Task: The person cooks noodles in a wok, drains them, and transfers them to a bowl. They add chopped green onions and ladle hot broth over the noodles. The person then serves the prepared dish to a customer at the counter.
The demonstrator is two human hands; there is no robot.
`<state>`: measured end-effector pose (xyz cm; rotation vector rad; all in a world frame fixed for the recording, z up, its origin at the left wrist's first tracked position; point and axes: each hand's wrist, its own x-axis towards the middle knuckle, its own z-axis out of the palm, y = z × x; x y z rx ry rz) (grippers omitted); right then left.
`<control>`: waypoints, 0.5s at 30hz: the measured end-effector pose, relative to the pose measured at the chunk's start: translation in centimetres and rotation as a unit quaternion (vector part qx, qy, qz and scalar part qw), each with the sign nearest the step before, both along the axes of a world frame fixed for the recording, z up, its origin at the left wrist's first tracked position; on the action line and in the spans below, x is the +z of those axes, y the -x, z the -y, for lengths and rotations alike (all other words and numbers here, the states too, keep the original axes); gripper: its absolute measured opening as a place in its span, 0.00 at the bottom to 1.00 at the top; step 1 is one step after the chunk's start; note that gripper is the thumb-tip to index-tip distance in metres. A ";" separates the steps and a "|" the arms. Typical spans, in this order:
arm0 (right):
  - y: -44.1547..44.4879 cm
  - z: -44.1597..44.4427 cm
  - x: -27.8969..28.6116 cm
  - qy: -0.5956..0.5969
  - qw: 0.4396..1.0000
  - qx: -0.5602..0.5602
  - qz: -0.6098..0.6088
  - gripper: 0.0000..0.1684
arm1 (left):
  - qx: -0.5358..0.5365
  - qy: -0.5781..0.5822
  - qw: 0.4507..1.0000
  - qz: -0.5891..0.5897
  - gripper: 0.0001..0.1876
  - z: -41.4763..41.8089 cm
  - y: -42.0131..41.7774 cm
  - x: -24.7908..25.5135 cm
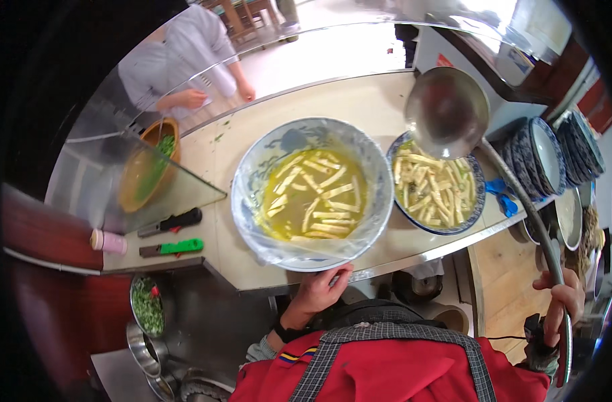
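Note:
My right hand (563, 304) grips the long metal handle of a ladle (446, 113), whose bowl hangs over the far side of a blue-and-white patterned bowl (476, 198) filled with pale strips in broth. Beside it on the counter stands a larger bowl lined with clear plastic (248, 201), holding yellowish broth and floating pale strips. At that bowl's near edge, by the counter rim, is my left hand (323, 289) with its fingers curled; whether they grip the bowl or the counter edge is hidden.
Stacked patterned bowls (529, 156) stand at right near blue crumpled pieces (507, 203). Left are a glass panel (170, 176), a wooden bowl of chopped greens (172, 125), a black-handled tool (180, 219) and a green-handled one (182, 245). A person (185, 60) stands across the counter.

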<state>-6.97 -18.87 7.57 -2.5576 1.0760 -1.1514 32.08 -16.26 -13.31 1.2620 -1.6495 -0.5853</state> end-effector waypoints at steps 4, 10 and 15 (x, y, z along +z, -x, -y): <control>-4.5 2.2 0.2 -0.070 0.994 0.088 0.008 0.10 | -0.001 0.015 1.000 0.007 0.10 0.2 -0.1 0.3; -9.8 7.5 -0.4 0.124 0.926 0.285 -0.215 0.15 | -0.002 0.034 0.999 0.005 0.08 0.2 -0.3 0.7; -11.1 8.7 -0.4 0.171 0.905 0.282 -0.268 0.18 | -0.016 0.028 0.999 -0.002 0.09 0.2 -0.3 0.4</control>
